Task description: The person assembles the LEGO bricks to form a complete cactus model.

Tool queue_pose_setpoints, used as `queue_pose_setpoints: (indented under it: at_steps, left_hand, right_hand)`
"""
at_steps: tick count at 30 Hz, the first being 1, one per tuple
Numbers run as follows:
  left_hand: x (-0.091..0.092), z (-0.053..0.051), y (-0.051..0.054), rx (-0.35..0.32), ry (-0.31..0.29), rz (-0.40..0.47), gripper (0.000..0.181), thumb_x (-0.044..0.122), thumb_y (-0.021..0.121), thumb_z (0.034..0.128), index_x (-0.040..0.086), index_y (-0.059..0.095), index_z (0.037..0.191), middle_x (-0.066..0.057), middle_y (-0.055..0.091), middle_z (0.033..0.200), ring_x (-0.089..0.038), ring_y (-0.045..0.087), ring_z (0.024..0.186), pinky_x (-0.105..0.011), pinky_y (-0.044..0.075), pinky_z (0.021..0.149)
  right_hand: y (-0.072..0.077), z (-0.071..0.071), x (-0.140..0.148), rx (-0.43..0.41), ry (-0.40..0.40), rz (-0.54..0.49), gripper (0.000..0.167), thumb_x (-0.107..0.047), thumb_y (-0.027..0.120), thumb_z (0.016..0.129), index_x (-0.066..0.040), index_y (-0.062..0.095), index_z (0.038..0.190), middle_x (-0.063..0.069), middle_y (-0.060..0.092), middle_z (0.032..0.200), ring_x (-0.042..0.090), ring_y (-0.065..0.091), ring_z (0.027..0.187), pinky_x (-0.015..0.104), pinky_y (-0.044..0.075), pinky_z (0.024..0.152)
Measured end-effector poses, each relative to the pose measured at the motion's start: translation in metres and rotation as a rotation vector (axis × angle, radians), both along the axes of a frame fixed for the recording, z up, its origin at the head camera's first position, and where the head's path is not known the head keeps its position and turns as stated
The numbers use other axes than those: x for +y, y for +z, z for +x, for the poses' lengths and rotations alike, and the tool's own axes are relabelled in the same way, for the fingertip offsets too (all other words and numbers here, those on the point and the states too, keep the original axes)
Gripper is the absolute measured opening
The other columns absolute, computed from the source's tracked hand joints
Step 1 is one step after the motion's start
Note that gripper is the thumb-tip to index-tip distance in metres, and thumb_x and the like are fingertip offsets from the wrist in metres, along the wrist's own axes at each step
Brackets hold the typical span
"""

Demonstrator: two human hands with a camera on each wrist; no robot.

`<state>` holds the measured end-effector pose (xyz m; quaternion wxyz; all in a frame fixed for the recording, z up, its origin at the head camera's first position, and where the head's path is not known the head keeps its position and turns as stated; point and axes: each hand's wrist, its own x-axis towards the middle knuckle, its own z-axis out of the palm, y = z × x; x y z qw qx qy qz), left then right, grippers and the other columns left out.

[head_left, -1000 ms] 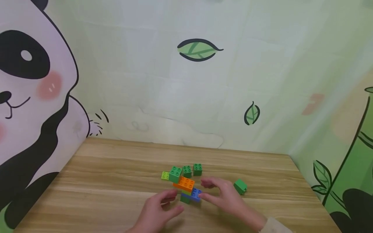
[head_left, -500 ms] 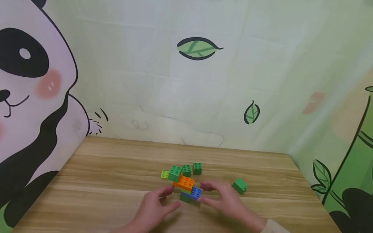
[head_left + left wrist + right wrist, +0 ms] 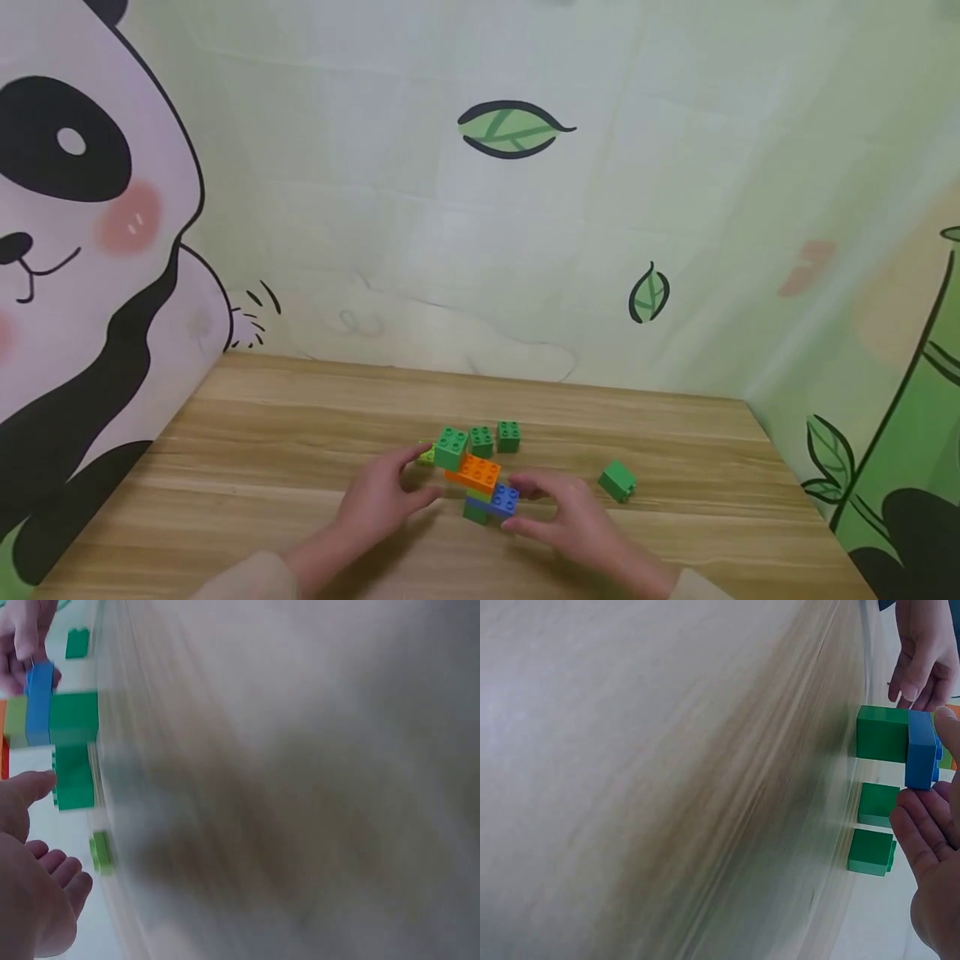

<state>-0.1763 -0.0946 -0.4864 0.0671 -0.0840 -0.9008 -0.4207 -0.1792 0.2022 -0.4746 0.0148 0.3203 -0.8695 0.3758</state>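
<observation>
A stepped stack of toy building bricks stands mid-table in the head view. From the bottom up come a green brick (image 3: pixel 475 511), a blue brick (image 3: pixel 505 500), a lime brick (image 3: pixel 480 493), an orange brick (image 3: pixel 476 473) and a top green brick (image 3: pixel 451 449). My right hand (image 3: pixel 566 510) holds the blue brick's projecting end between thumb and fingers, also visible in the right wrist view. To the left of the stack, my left hand (image 3: pixel 381 493) has its fingers spread, apart from the stack. Its index finger partly covers a loose lime brick (image 3: pixel 427 455).
Two green bricks (image 3: pixel 508 437) sit close behind the stack. Another green brick (image 3: pixel 618 481) lies on its side to the right. A printed panda and leaf backdrop (image 3: pixel 420 208) rises behind the wooden table (image 3: pixel 285 433).
My left hand has moved left and away from the stack, toward the loose lime brick. My right hand has edged slightly left around the blue brick's end. The stack stays put.
</observation>
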Motion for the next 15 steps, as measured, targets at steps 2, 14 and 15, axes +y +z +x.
queue_pose_setpoints:
  at_steps: [2,14,15]
  left_hand:
    - [-0.004,-0.008,-0.001,0.004,-0.019,-0.014,0.062,0.026,0.095,0.0821,0.010,0.071,0.137,-0.014,0.071,0.138,-0.038,0.065,0.129,-0.059,0.054,0.109]
    - [-0.024,-0.045,-0.001,-0.009,-0.181,-0.079,0.063,0.022,0.092,0.0850,0.006,0.067,0.141,-0.016,0.067,0.144,-0.041,0.059,0.136,-0.060,0.047,0.117]
    - [-0.025,-0.047,-0.002,-0.013,-0.186,-0.086,0.063,0.022,0.091,0.0851,0.006,0.067,0.141,-0.016,0.067,0.144,-0.040,0.059,0.136,-0.060,0.047,0.117]
  right_hand:
    - [-0.002,-0.001,0.000,0.002,0.002,-0.002,0.051,-0.034,0.088,0.089,-0.008,0.072,0.130,0.007,0.077,0.124,0.015,0.074,0.106,0.035,0.064,0.094]
    - [-0.003,-0.001,-0.002,0.010,-0.004,0.006,0.049,-0.028,0.089,0.088,-0.006,0.073,0.129,0.009,0.077,0.123,0.016,0.074,0.105,0.034,0.064,0.094]
    - [-0.004,-0.001,-0.002,0.013,-0.003,0.004,0.049,-0.027,0.089,0.088,-0.005,0.073,0.128,0.009,0.077,0.123,0.015,0.074,0.105,0.034,0.064,0.093]
